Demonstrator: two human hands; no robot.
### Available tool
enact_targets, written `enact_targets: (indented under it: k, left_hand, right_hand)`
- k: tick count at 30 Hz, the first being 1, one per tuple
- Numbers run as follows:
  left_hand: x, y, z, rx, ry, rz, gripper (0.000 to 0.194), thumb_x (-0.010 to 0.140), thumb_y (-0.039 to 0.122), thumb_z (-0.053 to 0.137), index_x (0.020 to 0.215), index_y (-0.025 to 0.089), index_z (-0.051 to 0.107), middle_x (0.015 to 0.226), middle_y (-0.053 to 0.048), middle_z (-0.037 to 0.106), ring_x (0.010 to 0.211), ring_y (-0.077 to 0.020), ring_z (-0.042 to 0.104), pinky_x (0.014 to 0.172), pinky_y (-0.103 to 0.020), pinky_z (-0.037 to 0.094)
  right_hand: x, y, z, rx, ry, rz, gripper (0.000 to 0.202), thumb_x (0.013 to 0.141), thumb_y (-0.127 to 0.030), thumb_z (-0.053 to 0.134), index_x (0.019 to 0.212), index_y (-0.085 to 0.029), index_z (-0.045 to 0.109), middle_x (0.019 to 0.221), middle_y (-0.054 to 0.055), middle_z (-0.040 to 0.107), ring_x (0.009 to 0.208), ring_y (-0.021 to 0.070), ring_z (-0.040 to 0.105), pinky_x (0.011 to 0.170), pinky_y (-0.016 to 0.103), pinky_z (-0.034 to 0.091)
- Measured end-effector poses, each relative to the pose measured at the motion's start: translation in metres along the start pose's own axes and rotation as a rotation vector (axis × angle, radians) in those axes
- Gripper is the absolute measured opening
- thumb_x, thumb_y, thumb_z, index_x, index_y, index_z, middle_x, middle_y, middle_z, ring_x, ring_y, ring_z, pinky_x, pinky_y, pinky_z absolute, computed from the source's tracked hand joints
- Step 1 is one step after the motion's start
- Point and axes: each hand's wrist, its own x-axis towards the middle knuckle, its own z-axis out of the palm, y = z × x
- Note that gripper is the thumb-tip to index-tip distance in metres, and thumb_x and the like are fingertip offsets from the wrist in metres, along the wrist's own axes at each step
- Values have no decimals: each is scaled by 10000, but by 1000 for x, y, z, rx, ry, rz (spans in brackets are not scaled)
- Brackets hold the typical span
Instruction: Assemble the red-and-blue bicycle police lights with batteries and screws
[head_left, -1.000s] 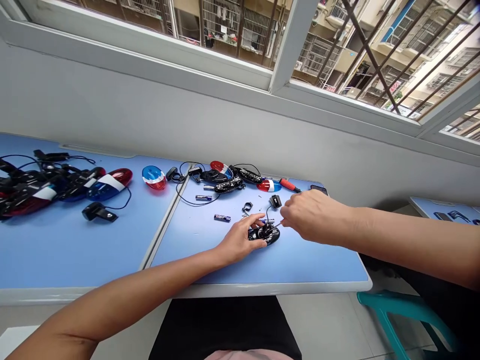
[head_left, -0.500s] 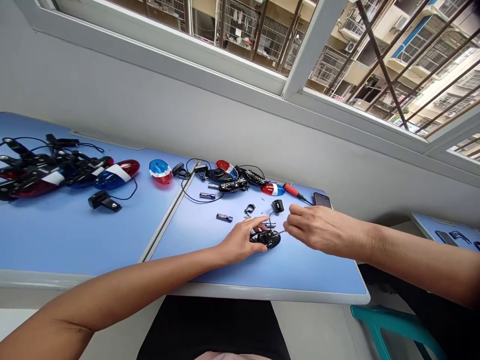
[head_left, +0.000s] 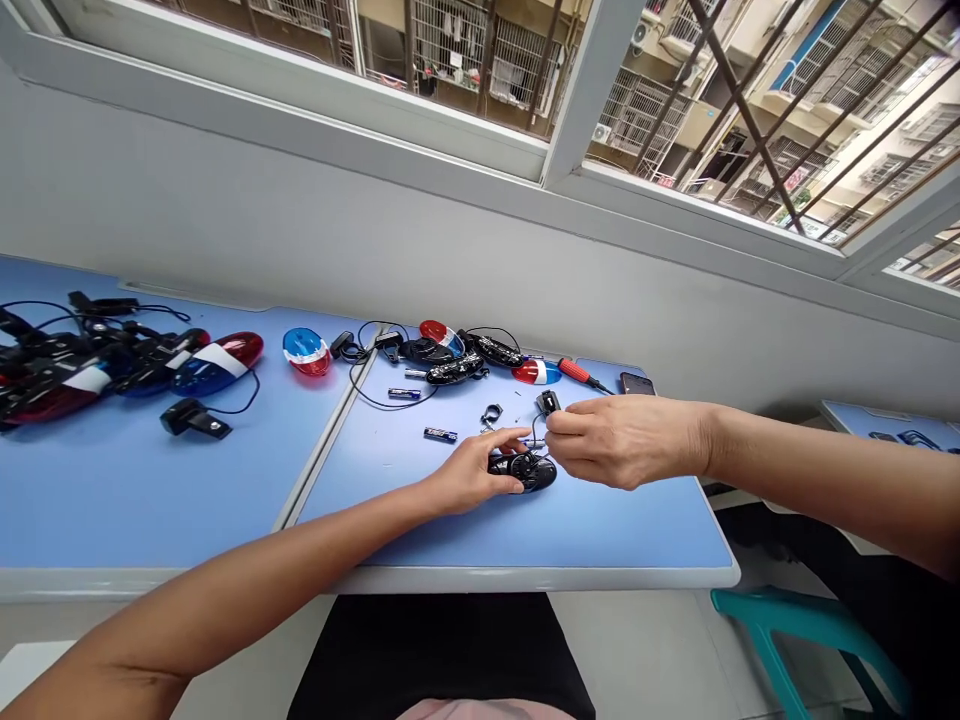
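Note:
My left hand (head_left: 474,472) is closed around the left end of a black oval light housing (head_left: 538,474), thumb on the near side and fingers over the far side. The housing lies on the blue table with its inner parts facing up. Just above its right end, my right hand (head_left: 600,440) is pinched on what looks like a thin wire; the fingertips mostly hide it. A black cable runs from the housing to a small black switch box (head_left: 548,402) beyond. Behind my left hand lies a black clamp ring (head_left: 491,415).
Batteries (head_left: 440,435) lie left of the hands. Behind are black housings (head_left: 455,369), a red-and-blue lens (head_left: 536,372), a red-handled screwdriver (head_left: 576,371) and a phone (head_left: 637,383). Assembled lights (head_left: 217,365) pile up at left. A teal stool (head_left: 780,610) stands lower right.
My right hand has moved left, closer to the housing, and covers more of the cable. My left hand keeps its hold. The whole view has shifted slightly.

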Motion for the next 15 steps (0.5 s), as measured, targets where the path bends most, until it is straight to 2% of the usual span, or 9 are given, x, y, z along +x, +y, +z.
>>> enact_targets:
  k: [8, 11, 15]
  left_hand:
    - [-3, 2, 2, 29, 16, 12, 583, 705, 174, 760, 1266, 191, 599, 1118, -58, 683, 1030, -257, 614, 928, -376, 464]
    - [-4, 2, 3, 24, 22, 14, 582, 708, 182, 760, 1267, 188, 600, 1121, -65, 675, 1035, -255, 611, 912, -366, 464]
    - [-5, 2, 5, 47, 45, -6, 679, 694, 141, 760, 1337, 199, 551, 1141, -65, 668, 1072, -247, 598, 926, -365, 446]
  right_hand:
    - [16, -3, -9, 50, -44, -29, 330, 932, -22, 378, 736, -156, 608, 756, 65, 525, 749, 185, 430, 574, 322, 304]
    - [13, -4, -10, 24, -75, 24, 338, 945, -29, 360, 744, -148, 605, 739, 63, 529, 708, 177, 423, 544, 321, 282]
    - [5, -8, -12, -26, -191, 137, 311, 909, 23, 369, 802, -117, 625, 706, 62, 562, 655, 166, 423, 522, 321, 232]
